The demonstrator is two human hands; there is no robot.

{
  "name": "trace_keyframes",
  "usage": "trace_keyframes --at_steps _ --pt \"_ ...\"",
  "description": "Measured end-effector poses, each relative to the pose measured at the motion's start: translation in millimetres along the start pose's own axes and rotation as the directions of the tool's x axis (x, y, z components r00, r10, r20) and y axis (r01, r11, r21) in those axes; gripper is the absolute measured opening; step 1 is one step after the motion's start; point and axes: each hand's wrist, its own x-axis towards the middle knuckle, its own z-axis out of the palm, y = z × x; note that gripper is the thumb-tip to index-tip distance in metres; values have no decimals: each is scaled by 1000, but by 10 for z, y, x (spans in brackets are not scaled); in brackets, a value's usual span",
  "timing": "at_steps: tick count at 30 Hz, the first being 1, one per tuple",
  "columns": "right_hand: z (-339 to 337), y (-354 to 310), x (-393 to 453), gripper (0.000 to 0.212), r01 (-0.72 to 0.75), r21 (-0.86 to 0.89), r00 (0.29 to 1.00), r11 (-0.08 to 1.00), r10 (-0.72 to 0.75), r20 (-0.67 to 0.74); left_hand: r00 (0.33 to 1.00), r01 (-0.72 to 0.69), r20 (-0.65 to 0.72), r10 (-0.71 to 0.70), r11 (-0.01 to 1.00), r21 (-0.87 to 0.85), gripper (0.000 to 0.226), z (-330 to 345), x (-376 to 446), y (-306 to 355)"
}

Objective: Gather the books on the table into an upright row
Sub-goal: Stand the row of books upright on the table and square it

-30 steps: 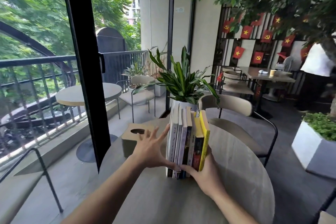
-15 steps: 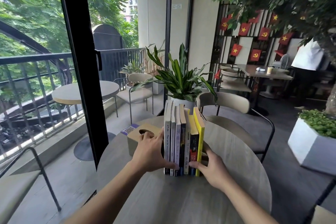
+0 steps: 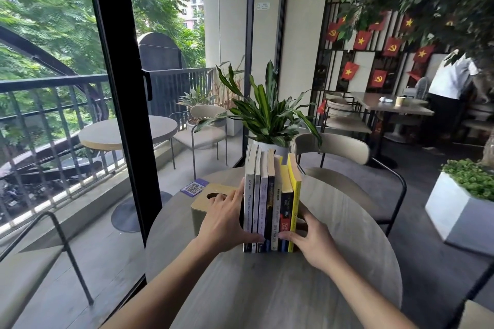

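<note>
Several books [image 3: 270,203] stand upright in one tight row on the round grey table [image 3: 267,294], spines toward me, white ones at the left and a yellow one at the right end. My left hand [image 3: 227,222] presses flat against the leftmost white book, thumb across the spines near the bottom. My right hand [image 3: 311,238] presses against the yellow book from the right, fingertips at its lower spine. The row is squeezed between both hands.
A tan tissue box [image 3: 208,199] sits just left of the books behind my left hand, with a QR card [image 3: 194,187] beyond it. A potted plant [image 3: 267,120] stands right behind the row. A chair [image 3: 336,149] faces the table's far side.
The row, leaning right a second ago, now stands straight. Both hands stay pressed on its two ends, and my right hand has slid lower along the yellow book.
</note>
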Motion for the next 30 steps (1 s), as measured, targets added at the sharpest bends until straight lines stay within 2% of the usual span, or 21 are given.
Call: trace_keyframes --at_steps 5,9,18,23,30 --pt "35 -19 35 85 0 -18 1000 1000 0 -16 1000 5 -7 -5 999 -39 118 12 38 1" --pt "32 -46 32 87 -9 -20 1000 1000 9 -14 1000 -4 5 5 997 -82 123 26 73 -14" --pt "14 -66 47 89 -21 -25 1000 999 21 -2 1000 -5 -7 4 990 -141 124 41 135 -34" --pt "16 -62 49 82 -55 -42 998 998 55 -1 1000 3 -7 -4 989 -148 124 47 135 -32" --pt "-36 -112 20 86 -66 -61 997 996 68 32 1000 -9 -3 8 989 -149 122 48 129 -43"
